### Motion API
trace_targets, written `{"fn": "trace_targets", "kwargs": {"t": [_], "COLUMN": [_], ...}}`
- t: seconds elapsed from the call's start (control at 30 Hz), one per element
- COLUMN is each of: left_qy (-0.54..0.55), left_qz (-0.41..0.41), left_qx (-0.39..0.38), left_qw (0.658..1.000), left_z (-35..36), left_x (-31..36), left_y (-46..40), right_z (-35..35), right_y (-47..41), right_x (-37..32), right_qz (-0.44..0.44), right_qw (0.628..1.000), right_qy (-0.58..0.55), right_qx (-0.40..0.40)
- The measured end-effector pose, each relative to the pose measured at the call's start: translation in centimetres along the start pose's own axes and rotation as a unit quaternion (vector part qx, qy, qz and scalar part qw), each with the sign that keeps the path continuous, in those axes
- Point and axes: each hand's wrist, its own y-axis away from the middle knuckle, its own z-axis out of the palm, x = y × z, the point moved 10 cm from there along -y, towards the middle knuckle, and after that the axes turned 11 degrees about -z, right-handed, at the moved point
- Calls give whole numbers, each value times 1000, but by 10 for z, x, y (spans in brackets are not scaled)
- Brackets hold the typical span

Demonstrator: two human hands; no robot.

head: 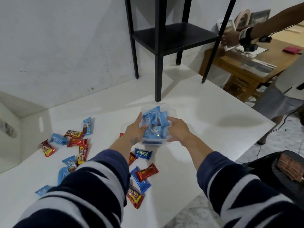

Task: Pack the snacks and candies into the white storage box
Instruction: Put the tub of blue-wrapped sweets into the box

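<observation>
A clear white storage box (170, 111) stands on the white table (205, 129), filled with several light blue snack packets (153, 116). My left hand (134, 129) holds its left side and my right hand (178, 129) holds its right side, fingers curled over the rim. Loose snacks lie on the table to the left and near me: red Beng-Beng bars (74, 134), light blue packets (86, 125), a dark blue Kalpa bar (142, 153) and a red bar (146, 172). My sleeves hide some of them.
A black metal shelf stand (158, 66) rests on the table just behind the box. Another person's hand and arm (233, 38) reach over a wooden desk (246, 63) at the far right. A dark chair seat (283, 170) is at my right.
</observation>
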Motion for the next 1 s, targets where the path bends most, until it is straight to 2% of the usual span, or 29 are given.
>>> {"fn": "trace_targets", "kwargs": {"t": [0.2,0.27,0.43,0.67,0.87,1.0], "left_qy": [26,44,105,139,114,156], "left_qz": [-6,-10,-29,-41,-17,-25], "left_qx": [-6,-11,-18,-13,60,105], "left_qw": [1000,999,994,989,992,982], "left_z": [-4,-4,-6,-13,-67,-120], "left_x": [-4,-5,-12,-13,-13,-30], "left_y": [-6,-8,-12,-1,32,59], "right_z": [0,6,24,22,41,75], "right_y": [-7,-10,-9,-9,1,13], "right_x": [-8,-5,7,-6,-63,-113], "right_qz": [-71,-57,1,-36,-70,-115], "right_qw": [992,995,993,995,990,981], "right_qy": [101,81,-95,-54,-15,1], "right_qx": [-6,-28,-69,-78,-123,-154]}}
